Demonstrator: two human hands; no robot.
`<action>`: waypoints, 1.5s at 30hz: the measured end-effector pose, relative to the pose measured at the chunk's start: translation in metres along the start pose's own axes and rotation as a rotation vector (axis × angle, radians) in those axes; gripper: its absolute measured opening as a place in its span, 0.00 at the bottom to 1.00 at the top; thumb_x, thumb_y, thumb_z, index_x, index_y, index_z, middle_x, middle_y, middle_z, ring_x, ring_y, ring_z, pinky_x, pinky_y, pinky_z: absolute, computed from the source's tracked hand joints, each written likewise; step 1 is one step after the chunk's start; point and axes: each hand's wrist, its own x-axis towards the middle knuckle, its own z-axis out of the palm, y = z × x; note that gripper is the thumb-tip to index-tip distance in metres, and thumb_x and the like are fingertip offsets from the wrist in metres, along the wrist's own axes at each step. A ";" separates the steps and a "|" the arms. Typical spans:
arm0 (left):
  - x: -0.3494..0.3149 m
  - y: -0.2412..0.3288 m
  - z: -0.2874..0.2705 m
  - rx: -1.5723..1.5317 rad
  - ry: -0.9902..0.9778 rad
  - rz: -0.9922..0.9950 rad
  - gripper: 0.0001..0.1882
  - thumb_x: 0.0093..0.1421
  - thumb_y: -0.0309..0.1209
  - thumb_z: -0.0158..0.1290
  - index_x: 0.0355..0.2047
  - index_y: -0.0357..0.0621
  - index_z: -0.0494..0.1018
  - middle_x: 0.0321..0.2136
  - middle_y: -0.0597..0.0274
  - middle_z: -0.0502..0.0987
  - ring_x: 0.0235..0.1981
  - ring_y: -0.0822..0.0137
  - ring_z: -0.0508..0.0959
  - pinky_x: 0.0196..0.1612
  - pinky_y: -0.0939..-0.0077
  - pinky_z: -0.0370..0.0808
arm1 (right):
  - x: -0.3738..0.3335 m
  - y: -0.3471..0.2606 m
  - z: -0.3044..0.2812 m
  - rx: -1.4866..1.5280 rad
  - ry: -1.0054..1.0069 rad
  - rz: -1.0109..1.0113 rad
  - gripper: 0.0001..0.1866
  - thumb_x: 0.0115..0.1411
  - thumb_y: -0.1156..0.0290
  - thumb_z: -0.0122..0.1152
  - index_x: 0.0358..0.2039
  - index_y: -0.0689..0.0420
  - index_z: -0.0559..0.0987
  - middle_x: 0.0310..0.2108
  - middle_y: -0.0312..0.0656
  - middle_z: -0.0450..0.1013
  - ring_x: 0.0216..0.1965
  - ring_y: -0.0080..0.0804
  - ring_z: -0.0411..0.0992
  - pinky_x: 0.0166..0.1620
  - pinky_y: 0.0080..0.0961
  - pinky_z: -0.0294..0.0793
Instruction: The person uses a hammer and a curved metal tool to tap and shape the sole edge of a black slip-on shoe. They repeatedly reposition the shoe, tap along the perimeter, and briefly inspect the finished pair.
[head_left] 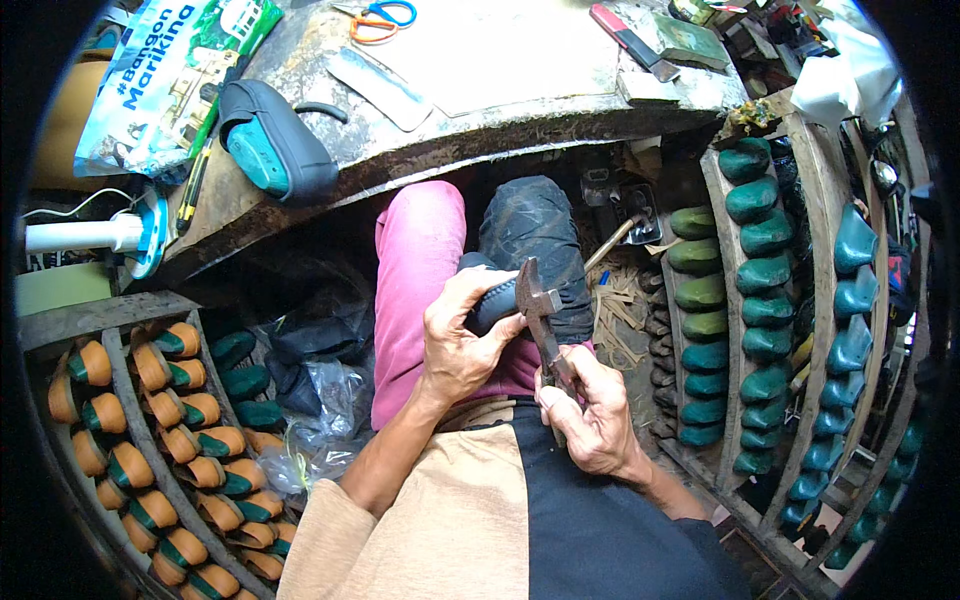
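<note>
My left hand (458, 335) is wrapped round a dark blue-grey shoe (494, 303), holding it over my lap between my knees. In my right hand (592, 415) is a worn, rusty hammer (541, 318), gripped low on its handle. The hammer's head is upright beside the shoe, close to my left fingertips; I cannot tell whether it touches the shoe. Much of the shoe is hidden behind my left fingers and the hammer. Ahead on the workbench, at its left end, rests a similar dark shoe (278, 140) with a teal last inside.
Across the workbench (450, 125) lie scissors (378, 22), a red-handled blade (634, 42), white paper (510, 60) and a printed plastic bag (165, 90). Orange shoes on green lasts (128, 465) fill the left rack. Green lasts (765, 275) line racks on the right. Scraps (620, 325) litter the floor.
</note>
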 end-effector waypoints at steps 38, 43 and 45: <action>-0.028 0.008 -0.080 -0.262 0.092 -0.219 0.22 0.68 0.26 0.73 0.59 0.34 0.81 0.53 0.55 0.88 0.54 0.69 0.85 0.62 0.72 0.80 | -0.020 0.116 -0.027 -0.745 0.089 0.339 0.20 0.64 0.56 0.77 0.41 0.60 0.80 0.26 0.55 0.81 0.31 0.63 0.83 0.38 0.55 0.81; -0.016 0.001 -0.078 -0.206 0.258 -0.201 0.20 0.71 0.31 0.71 0.57 0.36 0.80 0.44 0.68 0.84 0.45 0.75 0.81 0.53 0.78 0.78 | -0.013 0.125 -0.036 -0.494 0.085 0.351 0.20 0.63 0.56 0.79 0.33 0.62 0.86 0.23 0.51 0.79 0.25 0.48 0.80 0.35 0.45 0.78; -0.013 0.003 -0.071 -0.186 0.264 -0.172 0.19 0.72 0.32 0.71 0.57 0.36 0.80 0.43 0.68 0.84 0.44 0.76 0.81 0.53 0.78 0.77 | -0.009 0.128 -0.035 -0.459 0.088 0.330 0.19 0.62 0.57 0.80 0.33 0.62 0.87 0.22 0.50 0.78 0.23 0.43 0.78 0.33 0.43 0.76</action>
